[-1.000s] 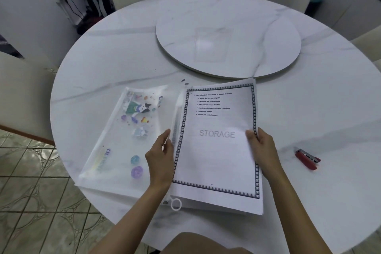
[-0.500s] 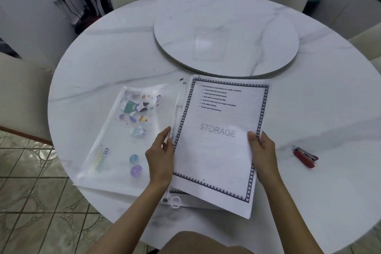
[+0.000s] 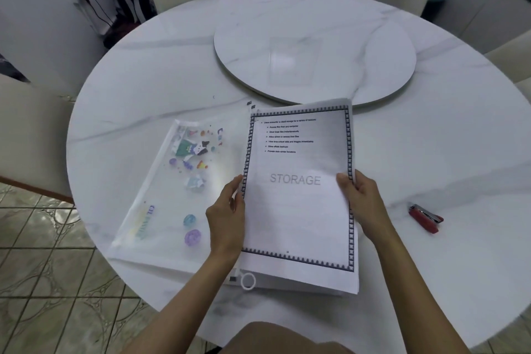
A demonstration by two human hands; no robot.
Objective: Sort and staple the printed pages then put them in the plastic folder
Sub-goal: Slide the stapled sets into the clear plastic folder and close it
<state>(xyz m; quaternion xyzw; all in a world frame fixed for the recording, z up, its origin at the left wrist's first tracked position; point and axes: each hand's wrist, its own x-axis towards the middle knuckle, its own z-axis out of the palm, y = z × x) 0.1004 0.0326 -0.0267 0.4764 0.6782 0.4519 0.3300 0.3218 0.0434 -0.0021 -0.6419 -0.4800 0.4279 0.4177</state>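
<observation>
Centrally, near the table's (image 3: pixel 431 129) front edge: the printed pages (image 3: pixel 298 195), top sheet with a patterned black border and the word "STORAGE". Left hand (image 3: pixel 227 218) pinches the stack's left edge, thumb on top, fingers under. Right hand (image 3: pixel 359 198) grips the right edge the same way, thumb over the border. Stack lies over the right part of the plastic folder (image 3: pixel 172 195), a translucent sleeve with colourful cartoon prints, flat on the table; its white ring pull (image 3: pixel 248 281) shows just below the pages. Red stapler (image 3: pixel 425 217) rests well apart to the right. Round turntable (image 3: pixel 316 46) sits at the table's centre, its near rim just beyond the pages' top edge.
</observation>
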